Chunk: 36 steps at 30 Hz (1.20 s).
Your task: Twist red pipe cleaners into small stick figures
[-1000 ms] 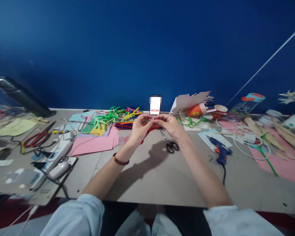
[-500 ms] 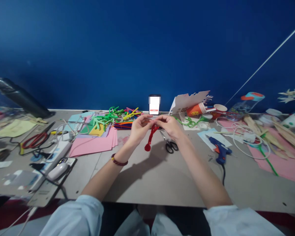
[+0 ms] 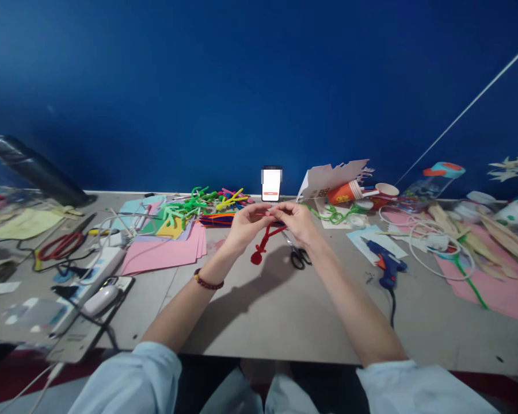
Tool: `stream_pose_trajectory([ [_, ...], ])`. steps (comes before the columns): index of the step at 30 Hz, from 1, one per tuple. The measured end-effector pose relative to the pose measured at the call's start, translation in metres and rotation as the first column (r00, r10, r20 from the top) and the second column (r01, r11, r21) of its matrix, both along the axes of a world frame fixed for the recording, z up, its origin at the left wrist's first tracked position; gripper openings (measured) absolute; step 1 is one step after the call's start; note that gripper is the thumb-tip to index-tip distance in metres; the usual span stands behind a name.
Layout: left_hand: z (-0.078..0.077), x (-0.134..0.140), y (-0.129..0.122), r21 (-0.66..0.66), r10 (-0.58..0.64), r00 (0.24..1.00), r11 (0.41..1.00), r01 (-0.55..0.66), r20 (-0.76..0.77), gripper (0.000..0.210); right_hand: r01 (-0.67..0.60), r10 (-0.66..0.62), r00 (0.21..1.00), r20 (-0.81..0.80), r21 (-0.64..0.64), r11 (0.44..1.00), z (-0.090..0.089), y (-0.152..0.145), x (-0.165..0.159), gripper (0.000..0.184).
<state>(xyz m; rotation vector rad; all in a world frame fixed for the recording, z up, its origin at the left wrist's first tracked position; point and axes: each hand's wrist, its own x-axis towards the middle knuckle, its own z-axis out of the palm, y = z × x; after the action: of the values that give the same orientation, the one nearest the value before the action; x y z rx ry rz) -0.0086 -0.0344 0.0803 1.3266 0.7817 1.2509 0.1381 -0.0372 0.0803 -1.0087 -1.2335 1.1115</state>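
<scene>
Since the left hand and right hand pinch the red piece in a narrow grip at its far end, left of the scissors, its free near end could twist or bend if this grip slips.

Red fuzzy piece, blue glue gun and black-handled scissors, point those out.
Red fuzzy piece [image 3: 265,240]: head view, middle of its stem.
Blue glue gun [image 3: 389,264]: head view, on its body.
Black-handled scissors [image 3: 294,250]: head view, where the handles meet.

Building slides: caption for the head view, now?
Left hand and right hand hold a red fuzzy piece over a table, with scissors and a phone nearby.
</scene>
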Motion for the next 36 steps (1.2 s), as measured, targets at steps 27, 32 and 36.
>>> stream_pose_trajectory([
  [27,0.008,-0.021,0.013,0.629,0.266,0.917,0.777,-0.021,-0.297,0.013,-0.037,-0.459,0.582,0.671,0.586,0.809,0.023,-0.017,0.011,0.017],
  [32,0.004,-0.022,0.015,0.753,0.391,0.872,0.657,-0.041,-0.294,0.013,-0.079,-0.492,0.537,0.686,0.621,0.78,0.025,-0.019,0.012,0.017],
  [36,-0.001,-0.022,0.014,0.804,0.466,0.83,0.593,-0.036,-0.306,0.015,-0.095,-0.478,0.529,0.701,0.609,0.788,0.026,-0.019,0.012,0.019],
])
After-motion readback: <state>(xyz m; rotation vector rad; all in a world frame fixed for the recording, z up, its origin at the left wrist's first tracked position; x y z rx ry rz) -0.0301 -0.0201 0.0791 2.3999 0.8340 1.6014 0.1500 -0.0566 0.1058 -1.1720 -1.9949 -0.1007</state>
